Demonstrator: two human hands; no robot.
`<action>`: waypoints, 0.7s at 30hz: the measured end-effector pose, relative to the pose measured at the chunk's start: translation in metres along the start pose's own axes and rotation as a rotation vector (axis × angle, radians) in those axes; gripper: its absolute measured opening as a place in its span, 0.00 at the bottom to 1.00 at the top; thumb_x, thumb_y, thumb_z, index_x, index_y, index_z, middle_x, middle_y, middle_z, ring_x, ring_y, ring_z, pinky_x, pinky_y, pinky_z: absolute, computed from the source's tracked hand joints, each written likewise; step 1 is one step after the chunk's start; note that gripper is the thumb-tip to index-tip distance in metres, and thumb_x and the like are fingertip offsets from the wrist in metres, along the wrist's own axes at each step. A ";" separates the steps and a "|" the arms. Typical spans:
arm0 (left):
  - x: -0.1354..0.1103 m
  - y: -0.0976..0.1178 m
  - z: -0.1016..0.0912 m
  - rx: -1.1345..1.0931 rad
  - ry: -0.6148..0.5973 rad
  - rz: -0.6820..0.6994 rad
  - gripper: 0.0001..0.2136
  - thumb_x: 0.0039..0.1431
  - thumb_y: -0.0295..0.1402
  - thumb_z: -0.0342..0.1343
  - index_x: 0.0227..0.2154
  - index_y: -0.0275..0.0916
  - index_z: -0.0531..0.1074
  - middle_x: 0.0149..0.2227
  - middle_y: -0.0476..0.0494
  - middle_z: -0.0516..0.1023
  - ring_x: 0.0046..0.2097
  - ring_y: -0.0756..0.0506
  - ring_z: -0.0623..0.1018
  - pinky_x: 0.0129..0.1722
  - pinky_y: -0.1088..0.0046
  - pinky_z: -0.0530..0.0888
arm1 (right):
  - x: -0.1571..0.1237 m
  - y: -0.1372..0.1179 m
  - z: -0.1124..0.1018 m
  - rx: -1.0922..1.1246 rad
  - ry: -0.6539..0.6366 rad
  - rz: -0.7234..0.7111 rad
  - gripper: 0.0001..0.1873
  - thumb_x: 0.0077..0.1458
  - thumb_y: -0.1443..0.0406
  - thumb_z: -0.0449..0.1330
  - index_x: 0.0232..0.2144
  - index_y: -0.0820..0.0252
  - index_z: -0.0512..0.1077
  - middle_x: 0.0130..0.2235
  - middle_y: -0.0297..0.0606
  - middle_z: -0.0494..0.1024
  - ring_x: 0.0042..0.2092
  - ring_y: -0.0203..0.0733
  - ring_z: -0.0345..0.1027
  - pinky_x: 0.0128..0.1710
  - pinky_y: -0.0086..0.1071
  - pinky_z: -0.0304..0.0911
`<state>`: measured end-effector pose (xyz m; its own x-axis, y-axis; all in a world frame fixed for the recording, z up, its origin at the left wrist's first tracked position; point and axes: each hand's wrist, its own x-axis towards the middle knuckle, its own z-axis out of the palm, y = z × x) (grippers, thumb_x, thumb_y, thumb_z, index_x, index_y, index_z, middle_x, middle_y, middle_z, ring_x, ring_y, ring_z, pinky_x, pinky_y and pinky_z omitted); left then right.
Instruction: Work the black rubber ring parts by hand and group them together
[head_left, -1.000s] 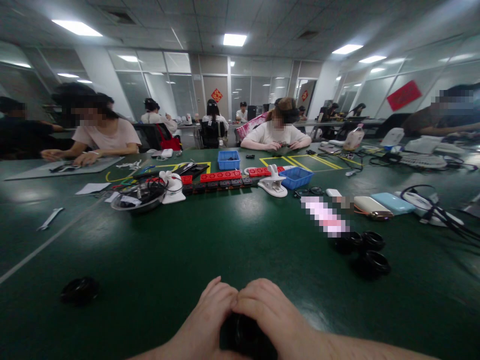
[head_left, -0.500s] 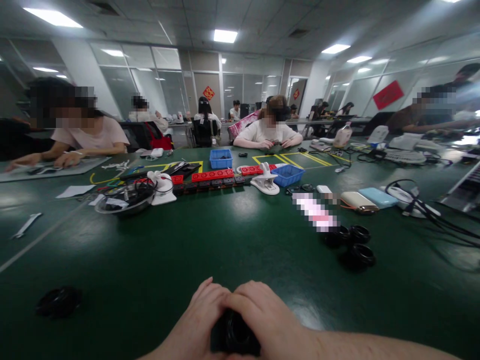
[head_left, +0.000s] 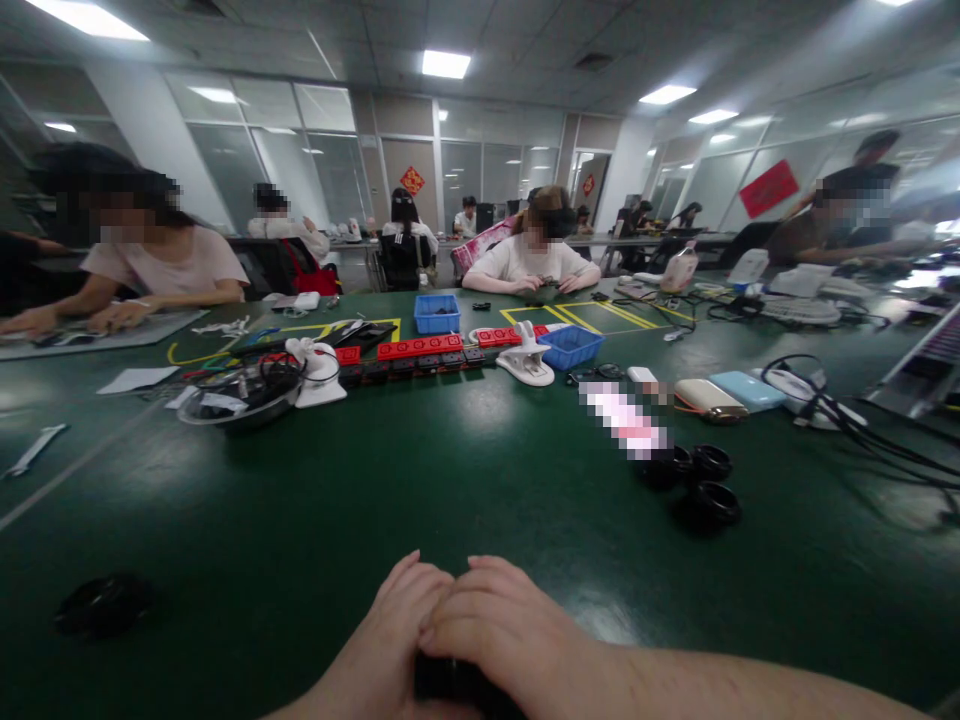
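Close to me at the bottom of the head view, both my hands are wrapped round a black part (head_left: 454,680); most of it is hidden, so its kind cannot be told. My left hand (head_left: 386,635) grips its left side. My right hand (head_left: 510,625) curls over its top and right side, its fingers meeting those of the left. Three black ring-shaped parts (head_left: 714,503) lie together on the table at the right. Another black round part (head_left: 103,605) rests alone at the left.
On the green table (head_left: 360,480) stand red and black power strips (head_left: 420,347), a white clip base (head_left: 525,362), blue baskets (head_left: 571,347) and a clear bowl (head_left: 240,395) of cables. A wrench (head_left: 36,450) lies at left, power banks (head_left: 711,396) at right. Several people sit around.
My right hand has rolled forward and over the black part, covering more of its top. The whole view has shifted slightly, so the table things appear a little further left.
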<state>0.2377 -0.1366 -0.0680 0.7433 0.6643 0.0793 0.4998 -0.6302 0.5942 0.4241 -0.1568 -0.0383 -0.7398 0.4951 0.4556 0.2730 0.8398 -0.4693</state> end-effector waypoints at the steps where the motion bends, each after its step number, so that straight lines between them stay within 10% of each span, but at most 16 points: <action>1: 0.000 0.000 0.000 0.000 0.007 0.001 0.23 0.42 0.45 0.64 0.41 0.41 0.70 0.39 0.44 0.74 0.43 0.38 0.73 0.55 0.44 0.56 | -0.001 0.000 -0.001 -0.003 -0.012 0.037 0.20 0.53 0.59 0.53 0.47 0.62 0.61 0.45 0.41 0.73 0.48 0.42 0.63 0.55 0.41 0.50; 12: -0.001 -0.002 0.000 -0.026 -0.034 -0.008 0.25 0.46 0.48 0.61 0.45 0.41 0.66 0.41 0.42 0.73 0.44 0.37 0.72 0.55 0.41 0.53 | -0.008 0.002 0.014 -0.100 0.107 0.263 0.30 0.50 0.44 0.52 0.44 0.62 0.64 0.38 0.43 0.72 0.37 0.44 0.65 0.38 0.37 0.59; 21: 0.000 0.005 -0.002 -0.013 -0.023 -0.022 0.16 0.44 0.37 0.61 0.38 0.40 0.68 0.38 0.45 0.73 0.42 0.40 0.73 0.56 0.46 0.54 | -0.004 -0.002 0.007 -0.039 0.147 0.049 0.21 0.49 0.61 0.58 0.46 0.61 0.62 0.40 0.40 0.73 0.40 0.41 0.65 0.39 0.33 0.60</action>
<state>0.2396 -0.1388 -0.0637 0.7423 0.6684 0.0474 0.5105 -0.6100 0.6061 0.4222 -0.1616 -0.0444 -0.6282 0.5603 0.5398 0.3320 0.8206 -0.4652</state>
